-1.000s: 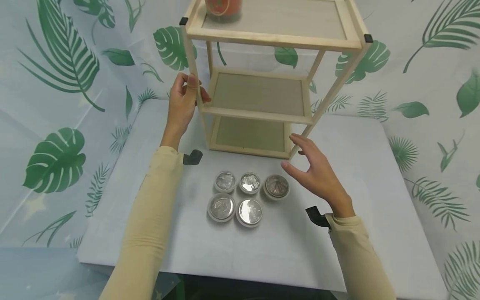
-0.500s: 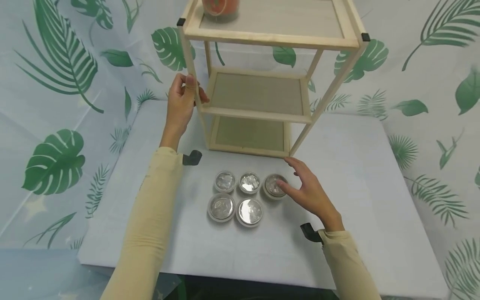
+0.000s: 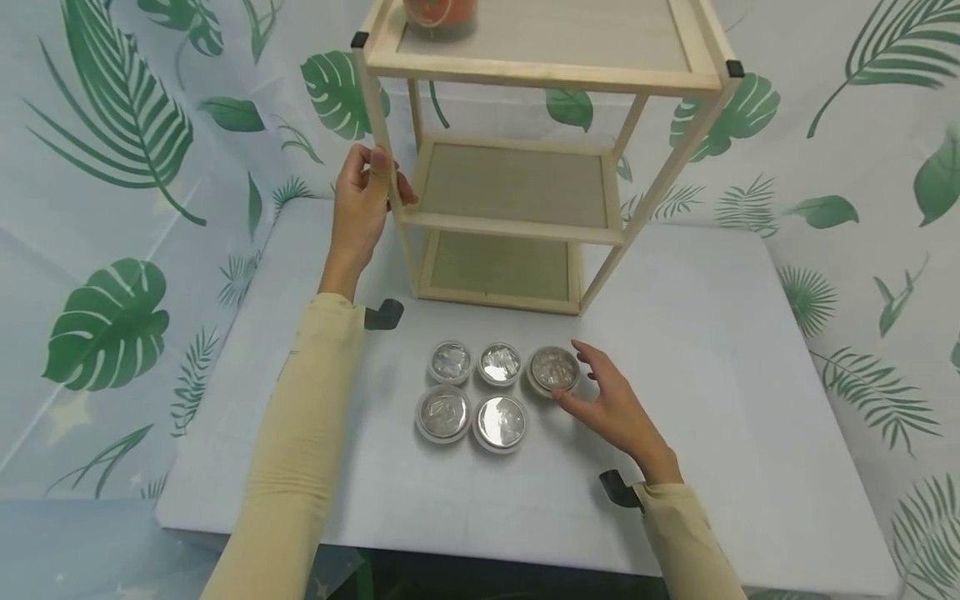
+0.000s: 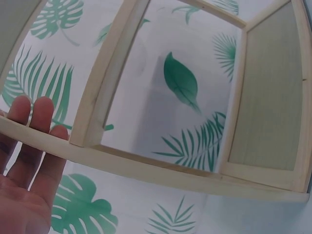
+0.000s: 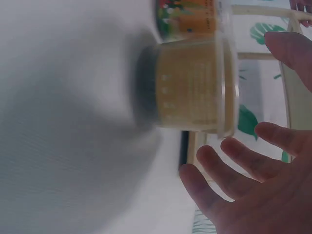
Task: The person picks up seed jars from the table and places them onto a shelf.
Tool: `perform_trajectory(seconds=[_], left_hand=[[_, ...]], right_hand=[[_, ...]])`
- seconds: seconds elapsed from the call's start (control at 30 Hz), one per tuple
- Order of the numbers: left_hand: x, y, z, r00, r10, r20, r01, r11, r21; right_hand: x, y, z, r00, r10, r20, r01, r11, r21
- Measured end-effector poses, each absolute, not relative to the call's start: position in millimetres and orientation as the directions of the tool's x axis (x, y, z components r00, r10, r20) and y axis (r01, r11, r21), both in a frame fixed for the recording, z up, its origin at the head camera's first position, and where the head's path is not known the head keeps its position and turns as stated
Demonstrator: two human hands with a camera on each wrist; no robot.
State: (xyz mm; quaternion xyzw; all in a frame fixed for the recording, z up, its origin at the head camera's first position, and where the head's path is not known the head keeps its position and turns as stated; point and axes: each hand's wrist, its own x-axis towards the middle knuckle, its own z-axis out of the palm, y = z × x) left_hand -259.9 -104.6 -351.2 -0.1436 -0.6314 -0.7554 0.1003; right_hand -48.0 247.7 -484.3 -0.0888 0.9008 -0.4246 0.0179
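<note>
Head view: round silver-topped tub (image 3: 553,367) beside relaxed right hand (image 3: 619,414); left hand (image 3: 360,204) grips shelf (image 3: 517,185).

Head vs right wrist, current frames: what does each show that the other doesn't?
Only head: all five tubs with silver tops, and the red jar on the rack's top shelf, cut off by the frame.

Only right wrist: one tub's yellowish side wall close up, and an orange printed label on a second tub.

Both: the right hand, tubs and rack; the left hand too, though right wrist catches only a corner sliver.
</note>
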Motion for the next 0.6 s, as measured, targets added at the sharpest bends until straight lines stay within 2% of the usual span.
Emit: perform_trajectory(seconds=[0.6], left_hand=[[-260.0, -104.0, -352.0, -0.937, 0.028, 0.347, 0.336, -0.188, 0.923]], right_hand=[[-39.6, 244.8, -501.9, -0.985, -0.174, -0.001, -0.11, 0.627, -0.771]])
